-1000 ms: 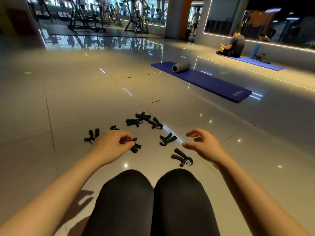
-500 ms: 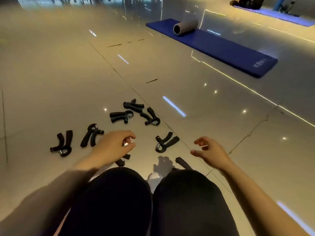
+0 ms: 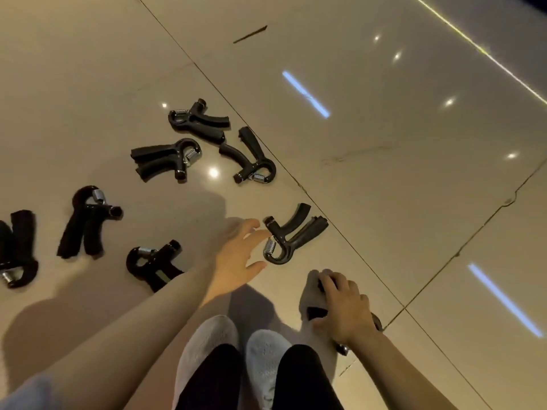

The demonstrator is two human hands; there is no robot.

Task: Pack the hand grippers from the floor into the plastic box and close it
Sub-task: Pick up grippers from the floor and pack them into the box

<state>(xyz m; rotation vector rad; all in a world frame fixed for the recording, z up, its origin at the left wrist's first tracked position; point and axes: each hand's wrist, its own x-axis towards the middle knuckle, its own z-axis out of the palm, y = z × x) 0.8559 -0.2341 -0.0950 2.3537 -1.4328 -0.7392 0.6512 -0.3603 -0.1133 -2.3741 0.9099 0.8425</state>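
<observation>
Down low, the left hand (image 3: 236, 255) reaches forward with its fingers (image 3: 251, 232) straight and spread apart, the fingertips just at the steel spring end of a black plastic hand gripper (image 3: 291, 235) that lies flat on the glossy beige tiled floor (image 3: 384, 161); whether they touch it is hard to tell. The right hand (image 3: 344, 309) is pressed down near the feet, its fingers curled over another black hand gripper (image 3: 315, 312), most of which is hidden beneath the palm, with a bit of metal showing at the wrist side. Between the two forearms stand two feet in pale grey socks (image 3: 236, 350) below black trouser legs. Further out, more black grippers lie scattered on the tiles, none touching a hand: one beside the left forearm (image 3: 154, 266), one with its handles pointing toward the person (image 3: 85, 223), and one cut off by the left edge (image 3: 17, 250). Beyond these sits a loose cluster of three: one with handles pointing left (image 3: 165, 159), one farthest away (image 3: 198, 121), and one just beside a dark tile joint (image 3: 251, 158). Bright ceiling lights reflect off the floor as spots and bluish bars.
</observation>
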